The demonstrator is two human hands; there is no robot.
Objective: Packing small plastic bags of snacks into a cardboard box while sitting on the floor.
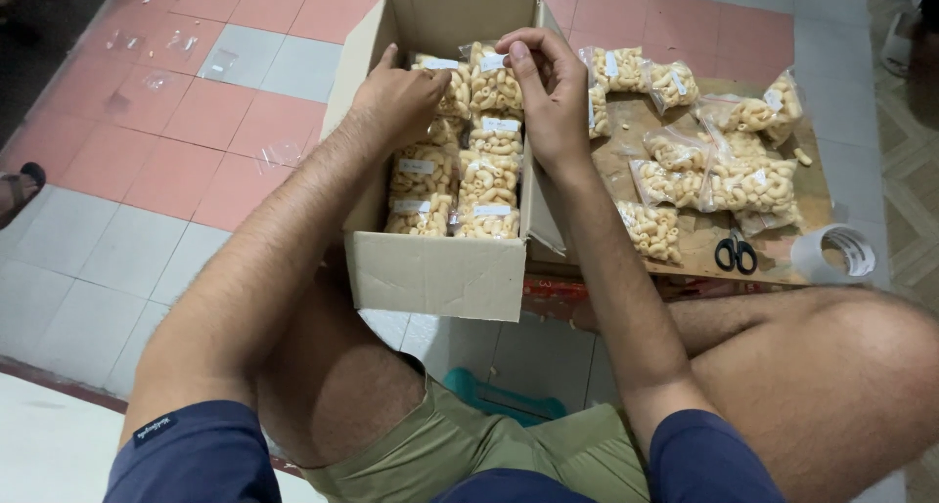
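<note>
Snack packets [492,81], light and crushable, are pinched at the top by both hands [396,100] [548,97] at the cardboard box's [430,273] far edge.

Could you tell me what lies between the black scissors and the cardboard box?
In the head view, a clear bag of pale snacks lies on the cardboard sheet between the scissors and the box.
</note>
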